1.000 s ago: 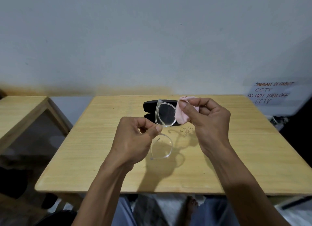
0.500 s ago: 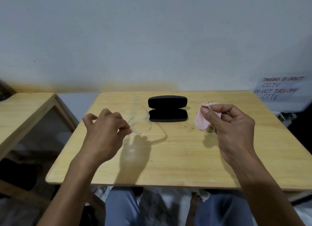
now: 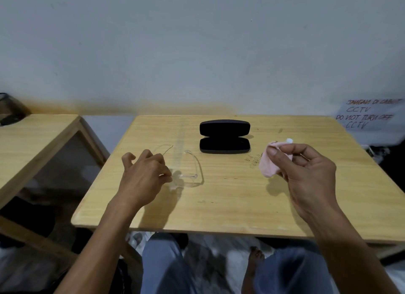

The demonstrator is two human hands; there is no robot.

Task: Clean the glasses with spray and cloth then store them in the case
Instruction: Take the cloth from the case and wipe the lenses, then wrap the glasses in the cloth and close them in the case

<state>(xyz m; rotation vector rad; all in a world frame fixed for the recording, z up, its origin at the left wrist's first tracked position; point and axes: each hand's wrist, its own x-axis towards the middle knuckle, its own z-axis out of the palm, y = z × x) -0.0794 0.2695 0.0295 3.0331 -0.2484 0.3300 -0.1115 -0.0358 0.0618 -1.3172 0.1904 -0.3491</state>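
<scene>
The clear-framed glasses [image 3: 188, 175] lie on the wooden desk [image 3: 230, 206] towards its left edge, temple arms unfolded and pointing to the far edge, front bar nearest the person. The left hand [image 3: 144, 173] is right at the front left of the frame, fingers loosely curled; its fingertips seem to touch or pinch the frame near the left lens, but the transparent plastic and some blur hide the contact — I cannot tell whether it grips the glasses or has let go

The right hand [image 3: 306, 173] hovers above the right half of the desk, thumb and forefinger pinching a small pink cloth [image 3: 268, 162] that hangs crumpled below the fingers. Just behind the knuckles a small white tip [image 3: 289, 140] pokes up; what it belongs to is not clear

The black case [image 3: 224, 137] sits open near the middle of the far edge, both halves spread flat, well apart from either hand. A handwritten sign [image 3: 370, 114] leans at the wall beyond the far right corner — a second wooden table [image 3: 32, 138] stands beside the left edge
</scene>
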